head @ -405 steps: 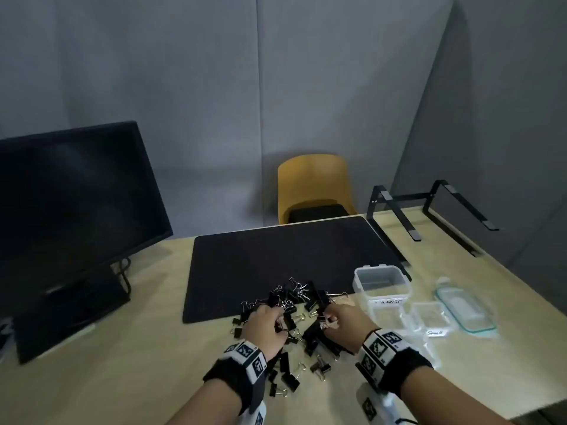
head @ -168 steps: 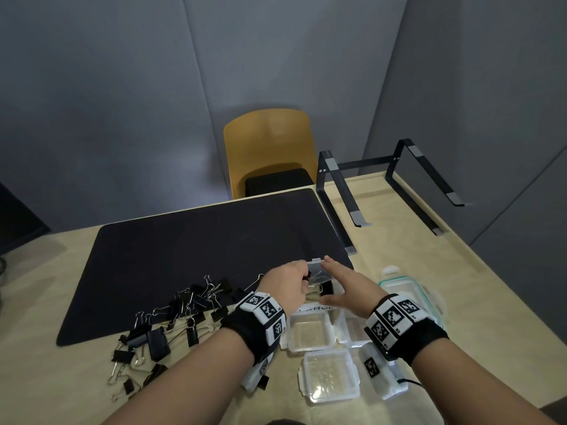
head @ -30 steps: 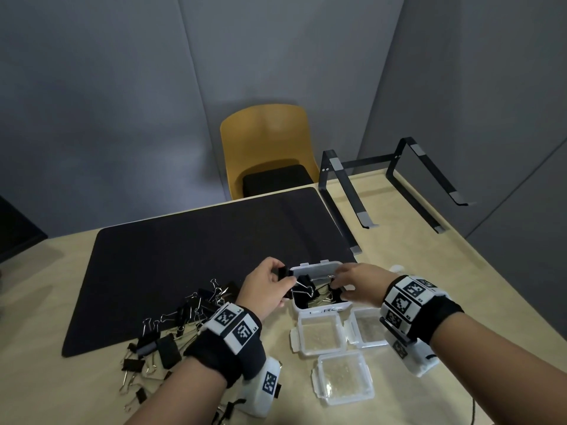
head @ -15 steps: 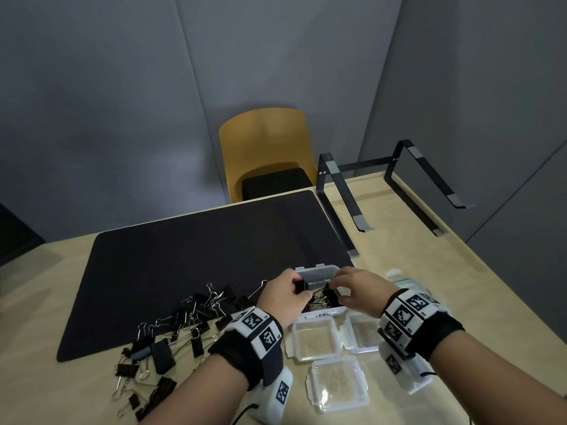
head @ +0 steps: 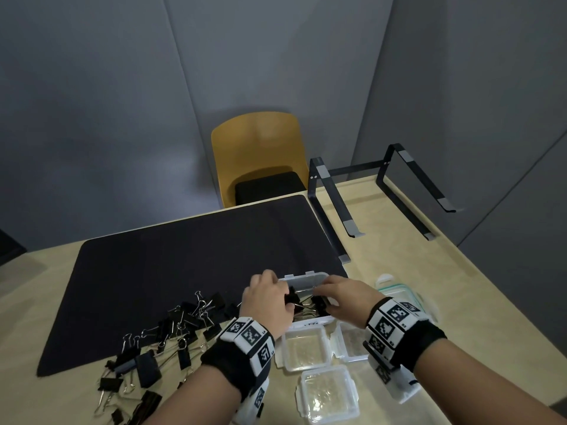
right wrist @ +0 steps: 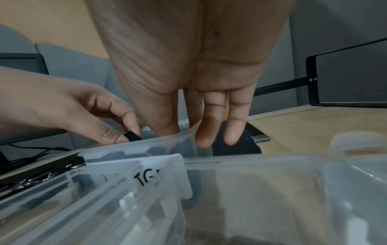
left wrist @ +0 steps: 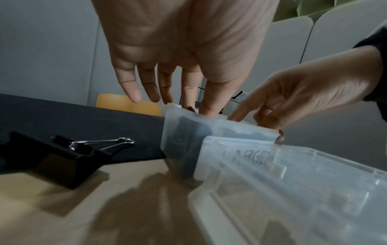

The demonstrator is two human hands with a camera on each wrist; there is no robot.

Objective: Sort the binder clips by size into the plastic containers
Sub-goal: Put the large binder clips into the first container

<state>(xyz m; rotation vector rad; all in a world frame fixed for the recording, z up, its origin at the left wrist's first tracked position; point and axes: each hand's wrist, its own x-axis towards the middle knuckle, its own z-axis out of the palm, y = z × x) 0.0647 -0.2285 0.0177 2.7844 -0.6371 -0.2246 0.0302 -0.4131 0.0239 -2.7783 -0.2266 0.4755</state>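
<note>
Together, both hands sit over one clear plastic container with a handwritten "LARGE" label (head: 306,323), which stands at the near right corner of a black desk mat (head: 184,259). The left hand (head: 267,305) pinches a black binder clip (right wrist: 132,136) between thumb and forefinger at the container's rim. The right hand (head: 343,299) reaches its fingers down inside; whether they grip anything cannot be told. Several black clips (head: 317,302) already lie in that container. Three smaller square clear plastic containers (head: 303,351) stand just in front, none holding a clip. One glass lid with a teal rim (head: 408,297) lies to the right. A loose heap of black binder clips (head: 171,332), too tangled to count, spreads to the left across the mat edge and the pale wooden table (head: 460,286).
</note>
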